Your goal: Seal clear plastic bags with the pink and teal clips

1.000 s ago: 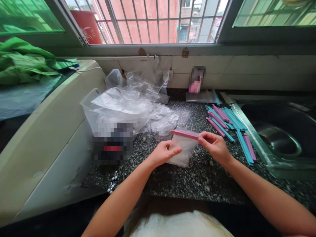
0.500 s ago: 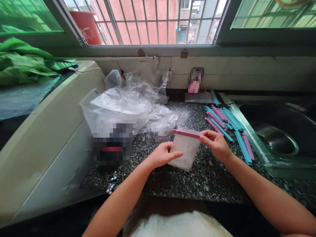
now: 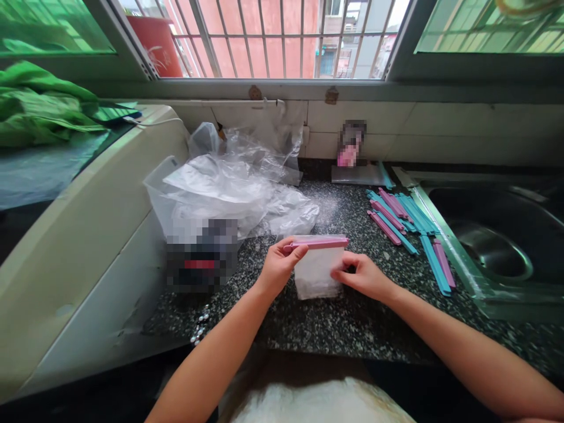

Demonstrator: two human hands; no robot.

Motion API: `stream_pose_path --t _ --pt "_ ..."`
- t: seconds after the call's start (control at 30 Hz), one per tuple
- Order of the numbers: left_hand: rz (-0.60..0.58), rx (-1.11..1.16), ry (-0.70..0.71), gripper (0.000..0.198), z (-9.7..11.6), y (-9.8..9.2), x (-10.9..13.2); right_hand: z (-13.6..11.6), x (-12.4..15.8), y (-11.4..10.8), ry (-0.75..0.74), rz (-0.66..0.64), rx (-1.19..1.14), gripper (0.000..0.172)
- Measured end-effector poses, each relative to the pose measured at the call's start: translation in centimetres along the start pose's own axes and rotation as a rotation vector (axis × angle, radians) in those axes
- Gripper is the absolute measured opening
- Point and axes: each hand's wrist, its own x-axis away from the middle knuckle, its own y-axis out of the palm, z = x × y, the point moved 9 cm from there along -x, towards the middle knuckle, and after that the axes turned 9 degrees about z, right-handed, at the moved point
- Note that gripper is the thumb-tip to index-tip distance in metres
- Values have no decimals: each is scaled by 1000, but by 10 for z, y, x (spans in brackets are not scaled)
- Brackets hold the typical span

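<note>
A clear plastic bag (image 3: 318,273) is held upright over the dark speckled counter, with a pink sealing clip (image 3: 324,242) across its top. My left hand (image 3: 282,263) pinches the clip's left end between thumb and fingers. Lower down, my right hand (image 3: 363,275) grips the bag's right edge, its fingers closed on the plastic. Several pink and blue clips (image 3: 396,211) lie in a loose pile to the right of the bag.
Crumpled plastic bags (image 3: 247,194) fill the back left of the counter, beside a blurred dark object (image 3: 202,258). At the right is a metal sink (image 3: 493,247). A blurred picture (image 3: 351,144) stands at the wall. Green cloth (image 3: 39,106) lies far left.
My left hand has moved from the bag's side up to the clip's left end. My right hand has let go of the clip's right end and taken the bag's right edge lower down.
</note>
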Motion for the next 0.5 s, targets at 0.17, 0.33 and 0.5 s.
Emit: stream_pose_path --t 0.17,0.33,0.5 --pt "45 10 33 30 2 -3 -1 -2 3 6 -76 -1 90 20" --pt "62 -69 18 35 1 -4 0 -5 2 -13 -107 145 115 11" --pt "-21 -166 -11 36 -2 5 2 -30 9 -42 -337 403 240 28"
